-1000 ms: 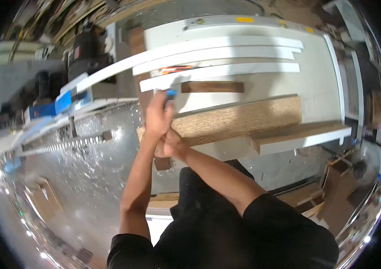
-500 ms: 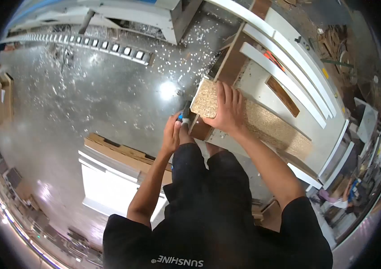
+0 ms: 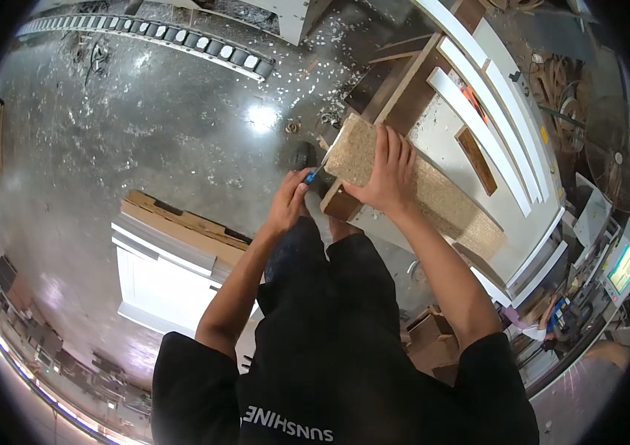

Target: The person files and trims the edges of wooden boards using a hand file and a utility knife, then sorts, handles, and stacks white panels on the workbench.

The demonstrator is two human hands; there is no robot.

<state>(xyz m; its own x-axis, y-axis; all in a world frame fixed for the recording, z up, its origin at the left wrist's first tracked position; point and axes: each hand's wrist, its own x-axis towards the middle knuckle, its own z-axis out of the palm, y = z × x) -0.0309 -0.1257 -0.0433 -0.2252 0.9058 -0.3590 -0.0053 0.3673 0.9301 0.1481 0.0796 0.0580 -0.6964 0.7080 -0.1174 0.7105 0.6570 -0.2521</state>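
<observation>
My left hand [image 3: 287, 206] is closed around a small blue-handled tool [image 3: 309, 178] with a thin metal shaft or blade. Its tip meets the white-edged near end of a long chipboard strip [image 3: 433, 194]; whether it is a knife or a file I cannot tell. My right hand [image 3: 390, 178] lies on top of the strip with fingers stretched over the face and thumb towards the near edge. Beneath the strip is a brown wooden support [image 3: 341, 202], on a pale work surface [image 3: 444, 141].
Curved white strips [image 3: 478, 137] and a short brown wood piece [image 3: 476, 160] lie on the work surface. White panels [image 3: 170, 285] and a cardboard box [image 3: 181, 219] stand at lower left. White chips [image 3: 315, 67] litter the floor. A lit screen [image 3: 624, 268] and another person [image 3: 536, 330] are at right.
The view has shifted slightly. My left hand has turned the blue tool so that its metal part now lies along the strip's white end edge. My right hand stays on the strip.
</observation>
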